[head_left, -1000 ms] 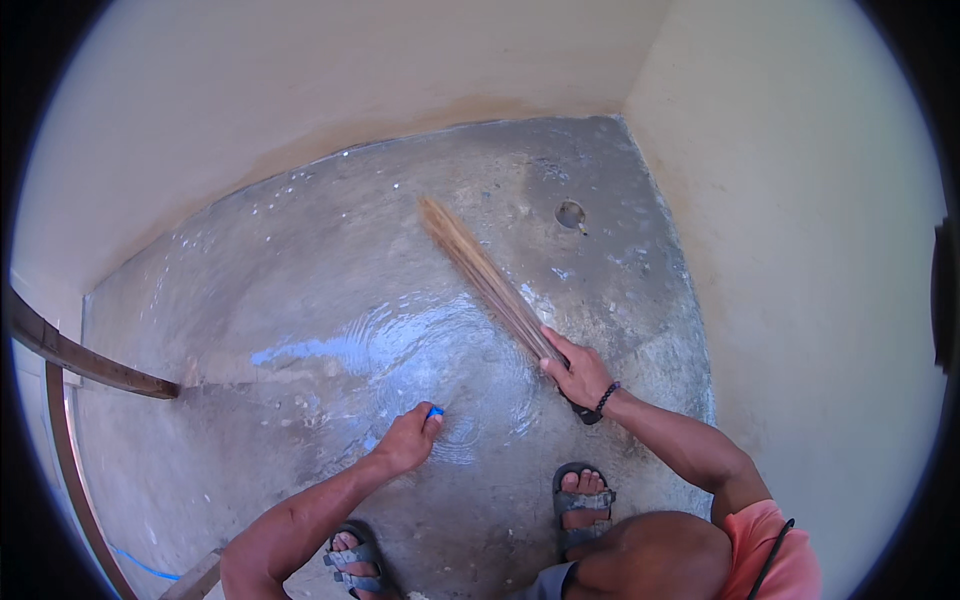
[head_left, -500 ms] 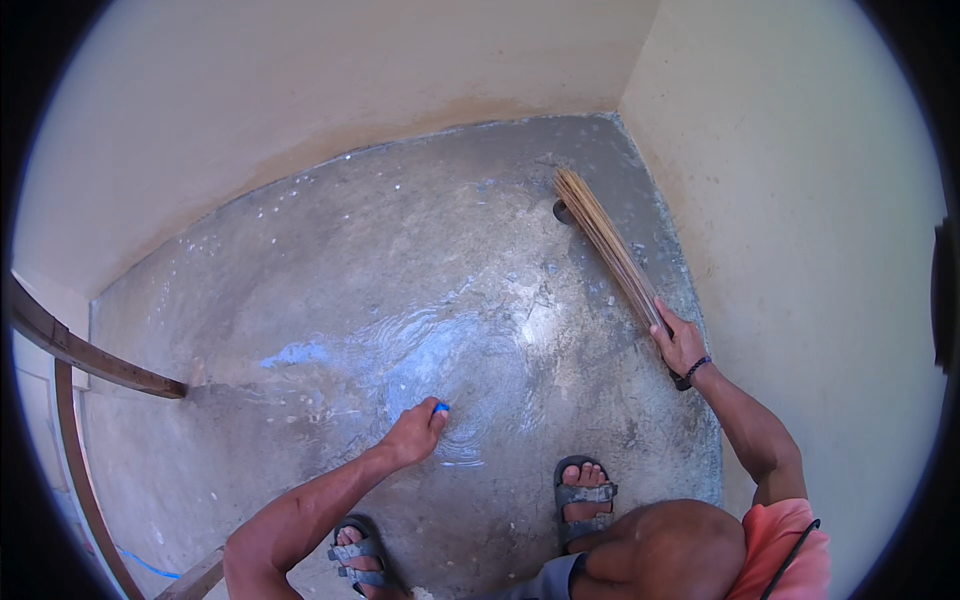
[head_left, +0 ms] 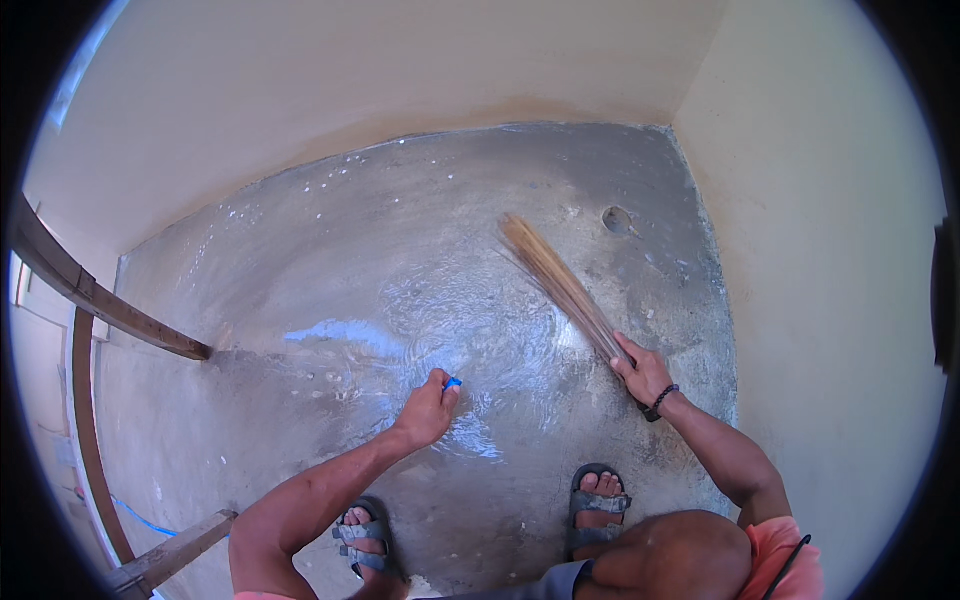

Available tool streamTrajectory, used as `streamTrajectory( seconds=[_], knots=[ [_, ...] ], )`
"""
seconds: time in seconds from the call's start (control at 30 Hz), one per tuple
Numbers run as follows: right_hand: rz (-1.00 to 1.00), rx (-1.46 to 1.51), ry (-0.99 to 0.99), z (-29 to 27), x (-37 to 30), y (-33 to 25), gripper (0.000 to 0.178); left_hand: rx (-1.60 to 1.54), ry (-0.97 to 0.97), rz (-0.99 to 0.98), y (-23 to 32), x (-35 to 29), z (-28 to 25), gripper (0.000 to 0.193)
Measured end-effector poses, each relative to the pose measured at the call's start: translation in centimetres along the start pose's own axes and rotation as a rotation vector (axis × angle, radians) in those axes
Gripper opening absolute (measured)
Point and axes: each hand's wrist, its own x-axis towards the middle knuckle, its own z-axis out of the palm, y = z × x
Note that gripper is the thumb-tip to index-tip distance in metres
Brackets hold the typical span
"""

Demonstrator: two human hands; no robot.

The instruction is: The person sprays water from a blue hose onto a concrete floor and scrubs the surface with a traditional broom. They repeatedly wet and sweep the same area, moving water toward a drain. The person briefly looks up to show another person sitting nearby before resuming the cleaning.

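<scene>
Your left hand [head_left: 428, 410] is closed around a small blue object [head_left: 453, 384], mostly hidden by the fingers, above rippling water [head_left: 480, 350] on a concrete floor [head_left: 300, 270]. To the right, a stick broom [head_left: 560, 280] slants across the wet floor, its blurred bristle ends pointing up and left, short of a round hole [head_left: 618, 220] near the far right corner. Your right sandal [head_left: 597, 505] stands nearer you, apart from the bristles. Farthest right, your right hand [head_left: 643, 377] is wrapped around the broom's near end, fingers closed, beside the pale wall [head_left: 810, 300]. A low, flat broom angle with even pressure would likely move water best; a firm grip and strokes clear of your sandals should help control and limit splashing.
</scene>
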Motion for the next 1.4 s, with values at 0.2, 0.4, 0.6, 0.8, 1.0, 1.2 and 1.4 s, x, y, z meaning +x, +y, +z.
streamTrajectory(
  seconds=[0.2, 0.4, 0.6, 0.8, 1.0, 1.2, 1.4],
  knots=[
    [0.008, 0.181, 0.141, 2.7, 6.7, -6.7, 0.060, -0.061, 0.014, -0.017, 1.0, -2.0, -0.6, 0.029],
    [-0.128, 0.072, -0.194, 9.5, 18.1, -16.4, 0.060, -0.007, -0.019, 0.017, 1.5, -1.4, -0.3, 0.029],
    [0.238, 0.252, 0.131, 9.3, 24.9, -11.7, 0.055, -0.041, -0.014, 0.015, 1.1, -2.2, -0.1, 0.028],
    [0.309, 0.459, 0.542, 8.6, 20.3, -4.1, 0.059, -0.059, 0.000, 0.025, 0.8, -2.2, -0.7, 0.029],
    [0.134, 0.396, 0.240, 7.7, 12.5, -7.7, 0.058, 0.033, -0.011, 0.038, 0.3, -0.5, -1.1, 0.029],
    [0.300, 0.267, 0.203, 4.0, 10.4, -1.7, 0.056, 0.116, -0.110, 0.022, 1.1, 0.7, -0.6, 0.030],
    [0.194, 0.294, 0.579, 4.6, 7.5, -0.4, 0.056, 0.074, -0.134, -0.013, 1.2, 0.4, 0.0, 0.031]
  ],
)
